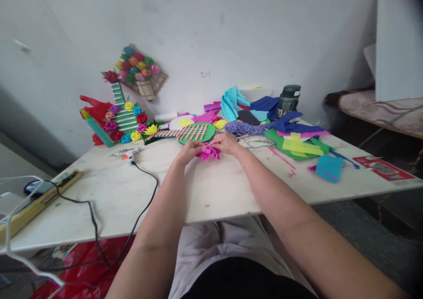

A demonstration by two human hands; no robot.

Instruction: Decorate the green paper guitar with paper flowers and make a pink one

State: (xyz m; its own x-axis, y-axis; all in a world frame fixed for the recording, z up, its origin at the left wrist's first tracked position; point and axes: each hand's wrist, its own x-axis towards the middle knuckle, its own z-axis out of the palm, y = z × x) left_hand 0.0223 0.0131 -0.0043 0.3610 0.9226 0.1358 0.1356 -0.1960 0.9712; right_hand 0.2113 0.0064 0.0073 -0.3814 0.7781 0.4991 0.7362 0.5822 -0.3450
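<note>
Both my hands meet over the middle of the white table [205,193]. My left hand [189,151] and my right hand [226,143] are closed in a pinch on a magenta paper flower [208,153] that rests just above the tabletop. A thin wooden stick [240,136] pokes out past my right hand. Just behind the hands lies a green disc with a woven strip lattice [194,132].
A glue gun [129,154] with a black cord [145,202] lies left of the hands. Paper-flower crafts [127,116] lean on the wall at back left. Coloured paper scraps [297,142], purple yarn [246,128] and a dark jar [288,99] crowd the back right. A red packet [383,168] lies at the right edge.
</note>
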